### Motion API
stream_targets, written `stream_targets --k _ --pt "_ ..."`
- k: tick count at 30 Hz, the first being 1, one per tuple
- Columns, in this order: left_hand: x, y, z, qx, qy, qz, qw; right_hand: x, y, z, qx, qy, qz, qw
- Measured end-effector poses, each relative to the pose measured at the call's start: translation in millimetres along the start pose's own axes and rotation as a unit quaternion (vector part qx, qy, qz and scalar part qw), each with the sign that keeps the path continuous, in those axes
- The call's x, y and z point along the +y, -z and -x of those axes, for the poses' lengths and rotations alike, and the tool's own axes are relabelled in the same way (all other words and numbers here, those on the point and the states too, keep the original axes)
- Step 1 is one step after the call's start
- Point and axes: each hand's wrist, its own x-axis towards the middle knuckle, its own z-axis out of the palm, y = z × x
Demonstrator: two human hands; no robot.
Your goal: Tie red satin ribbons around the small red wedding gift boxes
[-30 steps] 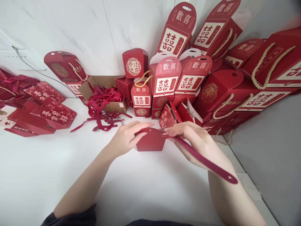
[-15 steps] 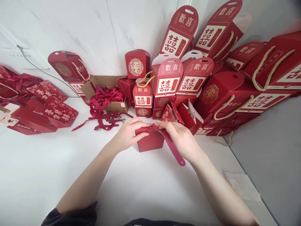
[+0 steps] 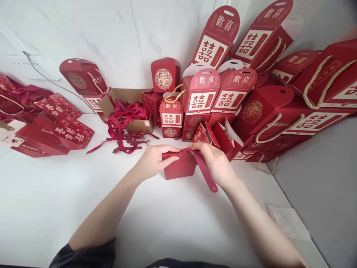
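A plain red box (image 3: 180, 166) stands upright on the white table in front of me. My left hand (image 3: 156, 160) grips its top left edge, thumb on the near side and fingers over the top. At the top right corner, my right hand (image 3: 213, 158) pinches a dark pink strap (image 3: 206, 173), which hangs down to the right and ends in a rounded tip with a small hole. The fingertips of my right hand rest at the box's top edge, partly hidden.
Behind the box, a cardboard box (image 3: 145, 126) overflows with pink ribbons (image 3: 126, 113). Stacked red gift boxes (image 3: 199, 102) line the back and right. More red boxes (image 3: 69, 132) lie at the left. A pale sheet (image 3: 289, 221) is at the right edge.
The view has shifted slightly, so the surroundings sit a little farther right. The strap's free end has swung slightly up and left, and my right hand has turned a little. Both grips remain.
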Motion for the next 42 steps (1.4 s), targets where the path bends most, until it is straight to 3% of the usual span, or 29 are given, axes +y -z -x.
stream_targets --k 6,12,15,19,28,35,42 --pt "1.1 1.5 0.0 -0.051 0.028 -0.035 0.998 11.7 -22.3 0.0 0.03 0.037 0.026 0.999" --pt "0.7 1.5 1.0 -0.06 0.028 -0.058 0.996 4.1 -6.8 0.6 0.068 0.03 -0.046 0.996" --pt "0.2 -0.3 1.8 -0.064 0.024 -0.058 0.996 -1.9 -0.9 4.5 0.017 0.023 -0.123 0.992" --pt "1.2 -3.1 3.4 -0.041 0.003 -0.064 0.997 -5.5 -4.6 6.5 -0.067 0.037 -0.138 0.987" --pt "4.6 -6.1 15.0 0.034 -0.065 -0.228 0.971 -7.3 -10.6 3.3 -0.017 0.055 -0.08 0.995" --pt "9.5 -7.6 17.0 0.035 -0.109 -0.276 0.955 -10.9 -10.8 1.6 -0.021 0.053 -0.041 0.998" --pt "13.1 -6.1 18.0 0.005 -0.083 -0.278 0.957 -14.3 -12.5 2.3 -0.037 0.005 -0.063 0.997"
